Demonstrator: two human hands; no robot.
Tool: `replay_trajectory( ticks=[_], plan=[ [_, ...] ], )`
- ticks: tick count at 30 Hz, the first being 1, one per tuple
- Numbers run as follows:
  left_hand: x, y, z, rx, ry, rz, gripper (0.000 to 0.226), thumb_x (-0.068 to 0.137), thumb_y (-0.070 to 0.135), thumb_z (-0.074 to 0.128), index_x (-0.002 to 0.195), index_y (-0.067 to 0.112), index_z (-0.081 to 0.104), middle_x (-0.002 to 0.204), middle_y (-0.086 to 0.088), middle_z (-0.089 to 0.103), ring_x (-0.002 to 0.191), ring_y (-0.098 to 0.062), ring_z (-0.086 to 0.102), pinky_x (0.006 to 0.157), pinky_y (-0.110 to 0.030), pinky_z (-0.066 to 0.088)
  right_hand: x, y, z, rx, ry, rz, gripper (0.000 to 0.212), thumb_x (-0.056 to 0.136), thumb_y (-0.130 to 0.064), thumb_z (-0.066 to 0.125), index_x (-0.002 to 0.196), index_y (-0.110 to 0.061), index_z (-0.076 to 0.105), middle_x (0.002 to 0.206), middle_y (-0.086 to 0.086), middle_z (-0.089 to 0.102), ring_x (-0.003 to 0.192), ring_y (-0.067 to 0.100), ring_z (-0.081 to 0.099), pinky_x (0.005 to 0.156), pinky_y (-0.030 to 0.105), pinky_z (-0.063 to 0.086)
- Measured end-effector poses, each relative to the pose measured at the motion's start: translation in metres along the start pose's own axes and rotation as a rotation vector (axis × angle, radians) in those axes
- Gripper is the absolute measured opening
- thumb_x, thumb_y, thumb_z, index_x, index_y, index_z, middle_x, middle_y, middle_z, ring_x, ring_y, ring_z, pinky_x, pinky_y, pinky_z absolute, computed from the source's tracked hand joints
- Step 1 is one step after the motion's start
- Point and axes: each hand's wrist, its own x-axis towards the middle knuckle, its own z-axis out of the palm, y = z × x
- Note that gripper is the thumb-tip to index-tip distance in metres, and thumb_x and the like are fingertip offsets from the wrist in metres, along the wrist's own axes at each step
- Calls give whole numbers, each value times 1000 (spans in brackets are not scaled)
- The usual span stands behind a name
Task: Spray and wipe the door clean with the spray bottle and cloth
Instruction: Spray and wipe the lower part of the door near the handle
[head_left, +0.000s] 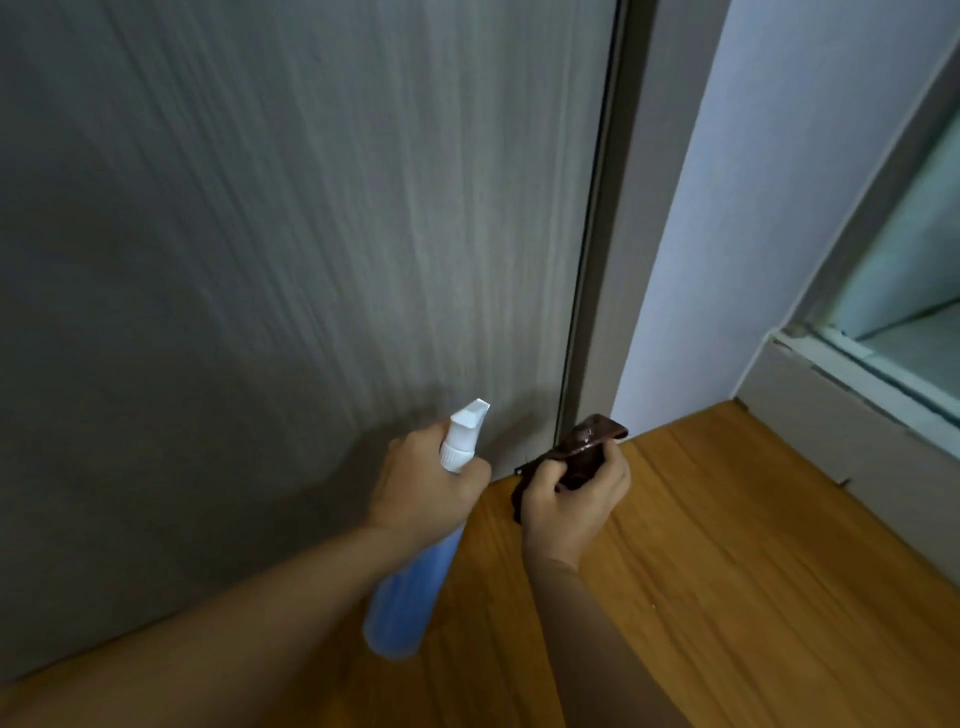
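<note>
The left hand (423, 480) is gripping the spray bottle (415, 566) around its neck, the white nozzle pointing at the lower part of the grey door (285, 234) — close to it. The right hand (574, 501) is clutching a dark brown cloth (587, 447) just beside the door's bottom corner, above the wooden floor (753, 571).

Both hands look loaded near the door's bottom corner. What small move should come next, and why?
Probably squeeze the trigger. The left hand grips the spray bottle, nozzle aimed at the lower door, while the right hand holds the cloth bunched, off the door. Wiping likely follows.
</note>
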Motion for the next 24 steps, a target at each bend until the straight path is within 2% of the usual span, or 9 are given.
replay_trajectory(
  ticks=[2,6,9,10,13,17,20,22,24],
  plan=[
    [5,4,5,27,-12,-10,23,68,36,61,68,14,57,58,-1,58,57,-17,59,48,-28,40,7,-5,0,-9,-17,-82,54,88,7,64,139,-2,50,140,21,47,125,24,50,90,5,45],
    [11,4,3,49,47,-21,19,71,37,64,74,19,58,64,3,62,58,-10,60,51,-31,45,28,-22,14,-39,-101,-252,51,90,0,69,139,-7,58,149,18,43,141,28,43,114,37,44],
    [12,0,-5,-52,102,-43,17,71,37,64,82,24,62,70,3,67,64,-11,66,51,-24,50,48,-35,35,-53,-156,-512,51,93,-10,68,143,-14,58,154,20,39,146,25,37,121,30,35],
    [12,-1,-9,-84,116,-45,15,71,37,65,82,26,63,72,4,68,68,-9,67,49,-17,49,53,-39,44,-62,-192,-562,52,95,-14,66,145,-17,55,158,19,35,149,24,33,123,29,31],
    [9,-5,-19,-122,155,-48,12,73,35,67,80,27,62,81,15,69,71,-3,68,52,-14,50,57,-38,73,-195,-263,-605,55,98,-28,60,151,-25,44,165,15,23,148,32,27,125,25,11],
    [3,-15,-30,-114,184,-89,15,83,18,76,81,24,63,73,7,69,70,-5,68,51,-19,51,28,2,87,-291,-219,-421,50,98,-35,50,145,-22,36,166,19,19,146,43,25,120,46,18],
    [-4,-22,-41,-119,200,-99,26,86,10,77,86,32,62,80,1,71,79,-5,69,66,-35,60,4,32,85,-242,-224,-133,49,101,-28,50,146,-15,37,165,19,20,144,46,26,118,57,27],
    [-8,-28,-48,-111,203,-79,31,87,9,77,86,34,60,82,2,70,83,-2,68,66,-27,58,0,39,87,-233,-212,8,48,102,-18,53,147,-5,41,163,23,22,142,48,28,119,60,28],
    [-12,-35,-54,-89,213,-69,26,86,7,77,87,28,61,80,0,69,83,-1,68,60,-16,54,0,35,90,-230,-198,71,51,102,-14,55,149,-2,40,162,24,25,142,49,30,118,55,26]
  ],
)
